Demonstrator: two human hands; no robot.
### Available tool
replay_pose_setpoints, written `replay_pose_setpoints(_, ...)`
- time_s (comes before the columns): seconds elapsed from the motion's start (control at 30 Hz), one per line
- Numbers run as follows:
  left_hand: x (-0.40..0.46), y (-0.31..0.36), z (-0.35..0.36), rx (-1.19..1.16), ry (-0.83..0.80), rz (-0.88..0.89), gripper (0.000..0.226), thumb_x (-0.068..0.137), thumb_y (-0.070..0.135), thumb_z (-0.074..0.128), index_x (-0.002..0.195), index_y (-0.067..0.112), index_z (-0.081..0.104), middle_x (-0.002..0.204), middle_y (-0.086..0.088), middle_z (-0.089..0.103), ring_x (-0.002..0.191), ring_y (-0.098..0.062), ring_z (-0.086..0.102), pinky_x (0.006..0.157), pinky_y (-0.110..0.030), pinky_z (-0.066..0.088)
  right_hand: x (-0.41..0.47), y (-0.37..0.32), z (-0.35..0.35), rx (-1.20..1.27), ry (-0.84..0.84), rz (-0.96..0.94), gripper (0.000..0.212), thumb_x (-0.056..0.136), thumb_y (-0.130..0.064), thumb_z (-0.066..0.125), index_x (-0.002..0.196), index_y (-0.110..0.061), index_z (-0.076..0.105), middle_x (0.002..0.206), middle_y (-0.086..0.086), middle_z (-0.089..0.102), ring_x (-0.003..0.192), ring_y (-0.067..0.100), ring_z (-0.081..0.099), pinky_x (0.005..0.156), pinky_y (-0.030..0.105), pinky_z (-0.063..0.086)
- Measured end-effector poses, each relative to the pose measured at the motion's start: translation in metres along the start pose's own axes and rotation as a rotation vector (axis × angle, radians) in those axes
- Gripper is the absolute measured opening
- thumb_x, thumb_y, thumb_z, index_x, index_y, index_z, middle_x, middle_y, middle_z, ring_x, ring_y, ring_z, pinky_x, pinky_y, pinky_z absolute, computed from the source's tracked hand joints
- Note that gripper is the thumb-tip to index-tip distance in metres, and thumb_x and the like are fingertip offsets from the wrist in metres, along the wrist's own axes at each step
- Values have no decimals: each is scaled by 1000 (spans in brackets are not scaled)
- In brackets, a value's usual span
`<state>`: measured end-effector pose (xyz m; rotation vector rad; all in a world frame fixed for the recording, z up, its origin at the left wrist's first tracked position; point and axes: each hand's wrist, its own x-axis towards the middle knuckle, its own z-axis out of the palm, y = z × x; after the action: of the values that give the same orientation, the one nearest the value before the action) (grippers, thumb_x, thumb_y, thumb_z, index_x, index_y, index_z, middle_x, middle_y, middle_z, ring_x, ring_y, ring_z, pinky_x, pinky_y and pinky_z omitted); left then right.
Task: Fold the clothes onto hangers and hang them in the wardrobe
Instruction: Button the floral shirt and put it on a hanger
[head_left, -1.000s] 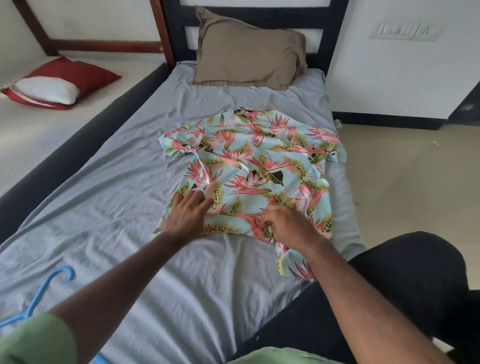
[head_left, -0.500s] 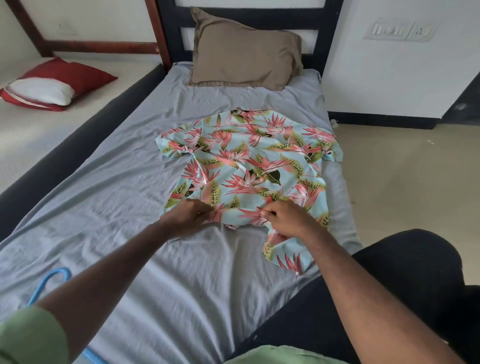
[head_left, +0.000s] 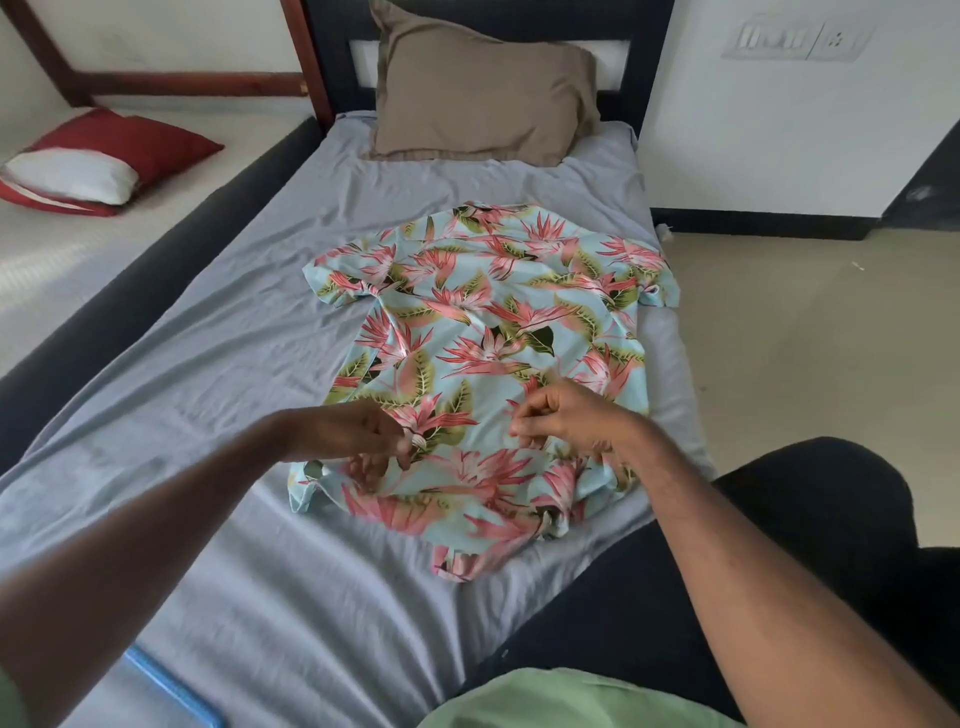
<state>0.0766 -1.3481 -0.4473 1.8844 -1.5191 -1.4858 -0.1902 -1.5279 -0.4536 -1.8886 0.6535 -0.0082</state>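
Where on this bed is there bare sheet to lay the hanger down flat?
Bare grey sheet lies left of the floral short-sleeved shirt, and between shirt collar and brown pillow. It is crowded at the hem, where the left hand and right hand pinch fabric.

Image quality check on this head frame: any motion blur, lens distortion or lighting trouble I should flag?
Head view: soft daylight, no glare; floral shirt and brown pillow are sharp. Left hand is slightly smeared at the fingers, right hand crisper. Wide-angle bending bows the bed's dark edge; the blue hanger is soft at the bottom border.
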Motion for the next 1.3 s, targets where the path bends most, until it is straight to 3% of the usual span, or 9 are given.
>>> replay_pose_setpoints(0.17,-12,-42,-2,295,662,-216,44,85,57,67,84,12,66,77,-3,69,72,-20,67,62,-28,49,-5,35,-13,-333,478,93,20,85,-6,74,79,-24,71,85,-8,71,83,11,69,86,45,58)
replay_pose_setpoints(0.3,-34,-96,0,99,1004,-596,81,73,71,75,115,3,60,113,-22,63,99,-40,63,74,-44,53,-17,47,-30,-318,852,436,39,89,-25,70,122,-12,53,120,14,58,107,34,61,88,49,56)
replay_pose_setpoints(0.4,-42,-100,-1,-120,966,-606,72,77,66,75,84,-4,65,66,-15,62,51,-26,54,49,-29,42,-22,49,-32,-159,768,675,67,87,-30,73,136,-2,37,135,22,49,119,41,56,84,43,54)
replay_pose_setpoints(0.5,-40,-92,-5,-191,796,-610,53,88,45,75,64,0,60,42,-7,44,37,-17,36,46,-20,29,-25,46,-35,-67,715,697,53,84,-25,75,125,-1,51,125,18,61,108,35,64,73,34,51)
replay_pose_setpoints(0.6,-36,-90,-4,-209,714,-625,49,86,37,79,73,-9,67,46,-10,47,42,-17,38,48,-20,30,-25,54,-40,23,613,679,31,79,-21,79,101,-6,64,102,13,71,90,30,69,82,41,61)
replay_pose_setpoints(0.87,-33,-73,22,-395,771,-508,38,90,31,73,78,-5,68,63,-12,67,50,-18,59,54,-26,49,-3,63,-47,-98,308,569,48,64,-31,92,102,-14,69,100,6,71,96,28,68,87,41,59)
replay_pose_setpoints(1.03,-30,-64,23,-408,826,-588,48,90,51,70,86,3,70,60,-10,60,44,-20,53,49,-27,45,-33,52,-48,399,97,562,30,75,-7,86,102,-7,72,88,9,77,85,24,70,79,34,51)
replay_pose_setpoints(1.17,-32,-59,21,-409,818,-587,53,87,59,67,93,6,72,66,-12,67,50,-21,60,49,-28,50,-39,53,-27,562,190,613,41,72,0,86,110,1,72,97,16,78,95,34,74,91,45,56)
replay_pose_setpoints(1.3,-34,-64,24,-506,778,-492,51,88,50,70,90,-1,70,52,-6,65,42,-16,60,42,-24,50,-37,51,-18,533,312,645,32,72,0,87,100,5,72,90,22,76,79,36,75,74,48,62)
